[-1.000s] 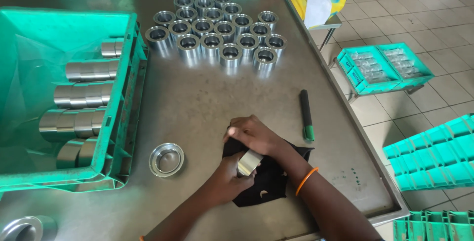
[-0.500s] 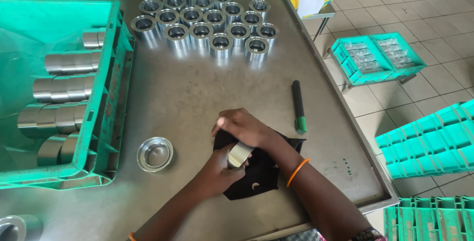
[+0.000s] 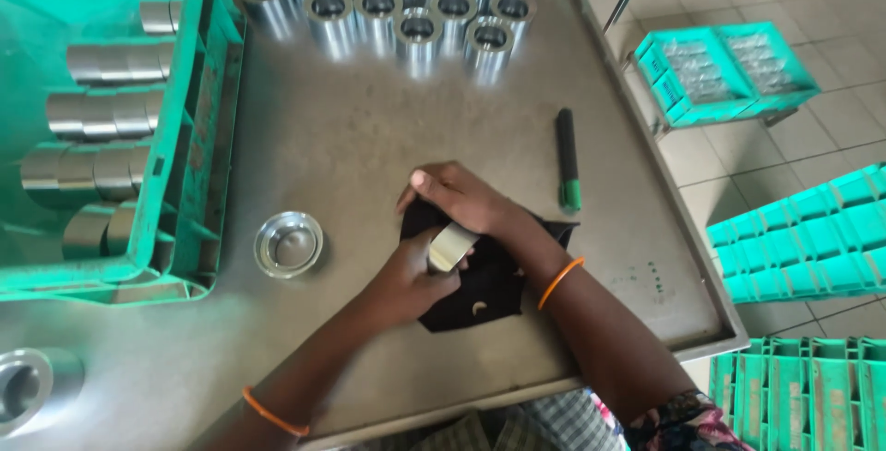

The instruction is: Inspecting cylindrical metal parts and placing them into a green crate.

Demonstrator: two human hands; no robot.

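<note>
While both hands work close to the near edge of the grey steel table [image 3: 369, 165], the short polished metal sleeve [image 3: 451, 247] sits between them, lying over a black cloth [image 3: 489, 285] spread flat on the table. The left hand [image 3: 406, 276] is curled around the sleeve from below and grips it; the right hand [image 3: 461, 197] arches over its top, fingers pressing cloth against the metal, so it too looks clenched on cloth and sleeve together. To wipe such a part well, my judgement is that the left hand should turn it steadily while the right keeps cloth between skin and steel, so no fingerprints return to the shiny face, and the open ends want a pass as well.

Just left of the hands lies a shallow round metal cup [image 3: 289, 244], apart from the cloth. To the right, a black marker with a green cap [image 3: 567, 160] lies near the cloth but clear of it. Further left stands a green plastic crate [image 3: 198, 137] holding rows of longer metal cylinders on their sides. At the far edge, a cluster of upright polished sleeves [image 3: 397, 8] stands in close ranks, touching one another; a wiped piece should join them without knocking them.
</note>
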